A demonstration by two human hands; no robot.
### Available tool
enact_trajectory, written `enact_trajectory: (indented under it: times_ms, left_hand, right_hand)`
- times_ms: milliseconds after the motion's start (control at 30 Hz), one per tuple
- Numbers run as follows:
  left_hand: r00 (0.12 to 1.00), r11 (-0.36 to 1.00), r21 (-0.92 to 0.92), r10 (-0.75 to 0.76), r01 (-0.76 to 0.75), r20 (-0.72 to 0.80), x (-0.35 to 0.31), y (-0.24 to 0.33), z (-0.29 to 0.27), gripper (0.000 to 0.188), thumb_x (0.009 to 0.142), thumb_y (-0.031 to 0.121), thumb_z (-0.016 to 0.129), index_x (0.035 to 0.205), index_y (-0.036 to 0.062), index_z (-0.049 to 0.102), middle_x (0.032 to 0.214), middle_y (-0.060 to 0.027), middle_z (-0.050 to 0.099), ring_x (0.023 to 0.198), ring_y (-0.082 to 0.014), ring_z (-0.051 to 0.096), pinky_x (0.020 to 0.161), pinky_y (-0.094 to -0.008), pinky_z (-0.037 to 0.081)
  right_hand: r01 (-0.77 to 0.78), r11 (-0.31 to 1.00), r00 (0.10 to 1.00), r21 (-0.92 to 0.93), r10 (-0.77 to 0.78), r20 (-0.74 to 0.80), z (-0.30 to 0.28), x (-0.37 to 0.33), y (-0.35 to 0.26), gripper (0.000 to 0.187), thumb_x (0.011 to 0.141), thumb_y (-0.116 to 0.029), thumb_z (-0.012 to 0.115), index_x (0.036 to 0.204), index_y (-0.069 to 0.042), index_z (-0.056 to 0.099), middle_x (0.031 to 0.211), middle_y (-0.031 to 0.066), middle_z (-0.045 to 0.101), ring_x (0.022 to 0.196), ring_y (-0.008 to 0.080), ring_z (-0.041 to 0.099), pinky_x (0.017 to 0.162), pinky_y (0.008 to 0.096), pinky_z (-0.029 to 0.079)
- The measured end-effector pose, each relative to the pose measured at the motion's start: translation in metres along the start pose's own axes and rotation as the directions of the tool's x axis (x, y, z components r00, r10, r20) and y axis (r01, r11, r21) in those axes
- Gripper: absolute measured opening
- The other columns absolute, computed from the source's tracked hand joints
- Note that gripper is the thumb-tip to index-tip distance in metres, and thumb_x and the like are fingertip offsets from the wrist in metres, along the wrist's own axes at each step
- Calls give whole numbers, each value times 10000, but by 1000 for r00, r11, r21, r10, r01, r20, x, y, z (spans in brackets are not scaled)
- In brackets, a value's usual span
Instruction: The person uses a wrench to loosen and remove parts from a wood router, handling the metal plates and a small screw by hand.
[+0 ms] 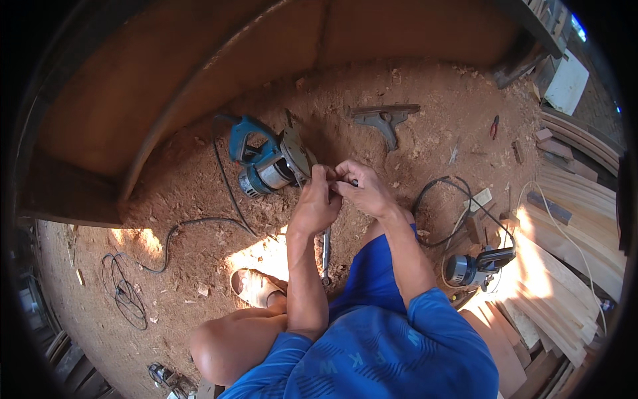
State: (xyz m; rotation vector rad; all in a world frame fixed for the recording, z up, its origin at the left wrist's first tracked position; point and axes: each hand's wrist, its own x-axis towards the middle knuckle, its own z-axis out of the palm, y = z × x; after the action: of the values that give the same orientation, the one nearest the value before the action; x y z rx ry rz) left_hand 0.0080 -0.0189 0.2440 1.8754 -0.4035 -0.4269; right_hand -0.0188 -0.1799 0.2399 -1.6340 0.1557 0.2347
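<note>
My left hand [315, 205] and my right hand [367, 191] meet fingertip to fingertip at the middle of the view. Both are closed in a pinch, and what they hold is too small and hidden to name. A small dark round end [355, 182] shows at the fingers of my right hand. Just left of my hands, a teal and silver circular saw [272, 169] lies on its side, its flat metal plate toward my fingers. A metal wrench [325, 256] lies below my left hand, partly hidden by my wrist.
A grey nail gun [383, 122] and red-handled pliers [494, 126] lie on the sawdust-covered ground [199, 279]. To the right, a corded power tool [480, 266] stands beside stacked boards [565, 266]. Black cable [123, 292] coils at left; a large curved wooden piece [219, 66] spans the far side.
</note>
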Motion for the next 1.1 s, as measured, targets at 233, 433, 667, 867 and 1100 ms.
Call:
enact_trajectory:
  times_ms: [233,433,667,867,1100]
  left_hand:
    - [981,982,61,-174,179,-82,13,-27,5,241,878,20,677,1112,-5,626,929,-155,717,872,-214,707,770,-332,543]
    - [978,990,-72,-132,122,-164,27,-62,12,209,882,-4,666,1091,-13,665,939,-137,724,789,-167,687,722,-306,536]
    - [746,995,13,-66,99,-663,17,-87,-17,186,905,58,641,1087,32,665,1075,-152,686,1056,-229,630,865,-395,511]
    - [813,554,796,329,246,-480,28,-96,-4,218,869,181,687,1079,123,696,1541,-285,324,1399,-467,330,1102,-560,302]
    - [849,463,856,336,228,-408,43,-119,-11,344,878,168,701,1212,112,638,1539,-297,316,1443,-472,241,1109,-608,250]
  right_hand:
    - [-39,997,998,-69,42,42,-9,27,50,229,885,-138,702,1040,15,629,886,52,651,815,114,596,721,282,496]
    - [-22,996,970,81,2,242,-30,68,69,190,900,-116,689,1057,-20,641,922,44,661,856,98,598,762,282,501]
    - [4,975,995,-224,18,94,-36,120,82,332,856,-137,718,1157,-48,613,955,86,688,863,186,649,796,334,516]
    - [3,985,998,-174,8,64,-24,134,106,320,876,-161,706,1163,-69,598,1017,131,681,956,261,664,847,378,510]
    - [-39,984,988,-172,64,137,-36,150,96,305,894,-164,698,1165,-74,590,1009,136,686,947,289,669,861,401,508]
